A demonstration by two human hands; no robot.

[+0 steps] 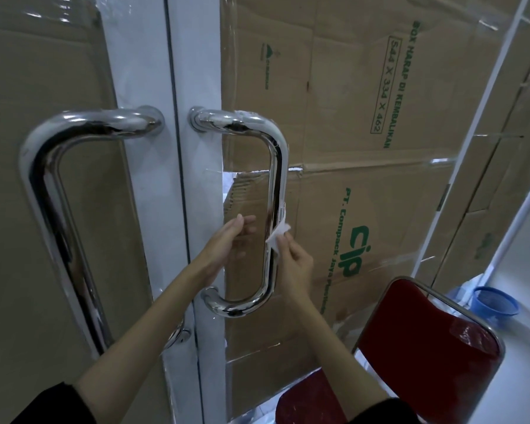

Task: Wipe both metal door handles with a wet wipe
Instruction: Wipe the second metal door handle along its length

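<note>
Your right hand (pixel 294 261) pinches the white wet wipe (pixel 278 235) against the long bar of the right door handle (pixel 276 191), low down on it. Your left hand (pixel 227 240) is spread flat on the glass door (pixel 248 325) inside that handle's loop. The left door handle (pixel 48 191) shines on the left, with no hand on it. A red chair (pixel 426 347) stands near on the right.

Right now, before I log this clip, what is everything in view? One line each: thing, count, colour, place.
door handles: 2, polished metal, left handle and right handle either side of the white door frame
wet wipe: 1, white, against the right handle's bar
cardboard sheets: several, brown with green print, behind the glass
chair: 1, red with metal frame, lower right
basket: 1, blue, floor at right
left hand: open, inside the right handle's loop
right hand: pinches the wipe
</note>
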